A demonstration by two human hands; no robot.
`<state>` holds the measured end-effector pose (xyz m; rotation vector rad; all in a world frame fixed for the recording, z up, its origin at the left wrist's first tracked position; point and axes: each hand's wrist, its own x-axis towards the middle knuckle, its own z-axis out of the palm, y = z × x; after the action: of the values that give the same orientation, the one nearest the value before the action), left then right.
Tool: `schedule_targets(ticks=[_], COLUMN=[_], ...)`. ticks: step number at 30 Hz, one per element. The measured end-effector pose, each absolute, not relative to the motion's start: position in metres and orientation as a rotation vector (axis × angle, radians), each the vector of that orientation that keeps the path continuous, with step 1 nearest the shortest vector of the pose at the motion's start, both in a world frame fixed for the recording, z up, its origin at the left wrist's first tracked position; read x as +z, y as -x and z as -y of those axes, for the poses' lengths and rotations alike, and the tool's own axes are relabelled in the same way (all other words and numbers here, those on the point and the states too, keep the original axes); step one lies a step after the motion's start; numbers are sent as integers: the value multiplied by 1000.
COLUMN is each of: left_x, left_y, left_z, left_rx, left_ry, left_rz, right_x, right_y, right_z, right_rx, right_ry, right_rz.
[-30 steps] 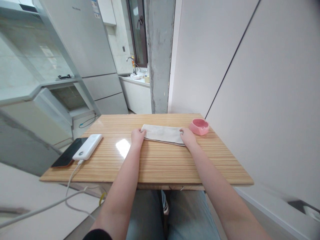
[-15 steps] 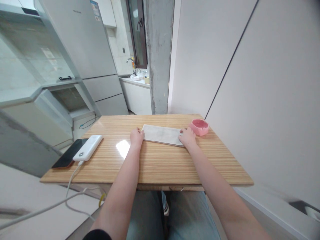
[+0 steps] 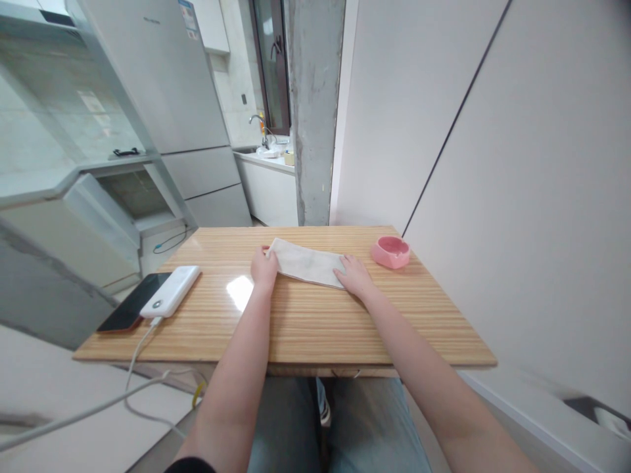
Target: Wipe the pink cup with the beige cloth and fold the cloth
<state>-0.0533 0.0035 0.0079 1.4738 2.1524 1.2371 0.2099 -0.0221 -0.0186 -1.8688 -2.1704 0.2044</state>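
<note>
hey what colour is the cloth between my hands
The cloth looks plain off-white; it shows in the head view.

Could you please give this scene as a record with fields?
Left hand: gripping the left end of a folded off-white cloth strip
Right hand: resting open on the cloth strip's right end
Surface: rectangular table with striped light-wood top
Right side: pink angular bowl
Left side: flat black phone; white rectangular power bank with white cable at near end

Bright, soft light — white glare on the tabletop point(image 3: 320, 322).
</note>
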Motion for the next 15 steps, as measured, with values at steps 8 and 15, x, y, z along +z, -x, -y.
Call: schedule_targets(ticks=[8, 15], left_x=[14, 11], left_y=[21, -68], left_z=[2, 22], left_rx=[1915, 1270], left_ry=[-1456, -2446], left_rz=[-1736, -1084], right_x=[-16, -14], right_y=[-199, -206], right_z=[28, 21], right_rx=[274, 436], right_ry=[1865, 1739], right_rz=[2150, 2002])
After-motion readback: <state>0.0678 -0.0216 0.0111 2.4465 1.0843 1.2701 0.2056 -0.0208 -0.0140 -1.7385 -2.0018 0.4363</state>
